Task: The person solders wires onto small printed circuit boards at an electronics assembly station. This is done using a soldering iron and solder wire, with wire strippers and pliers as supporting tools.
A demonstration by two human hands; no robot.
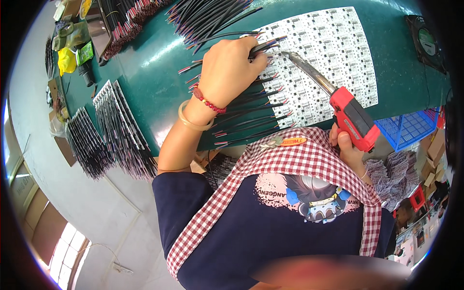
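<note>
At my far left, a yellow bag (66, 61) sits on the green tabletop (159, 58). Below it, two dark cable rows (123, 121) lie over the edge, side by side; with pale strips running among their cables, I judge these to be finished pieces. Toward the top, a loose bundle (210, 19) of black cables with coloured wire ends looks like stock not yet used.

My left hand (234, 63) is pinching a few black cables (267, 44) between thumb and finger, their bared ends reaching over the left side of the white board sheet (328, 63). Below this grip, several single cables (256, 119) lie spaced along the same side, ends resting on the sheet, so I reckon that side is partly done; whether each one is firmly joined, I cannot tell. The rest of the sheet carries no cables, and much seems left.

The sheet itself is flat, white and covered with a dense repeat of small dark parts; it looks gently curved through my lens. My right hand (347, 145) is wrapped around the handle of a red-and-black soldering gun (355, 118), its tip near the pinched cable ends. Farther right are a blue basket (406, 129) and a dark fan (426, 41).
</note>
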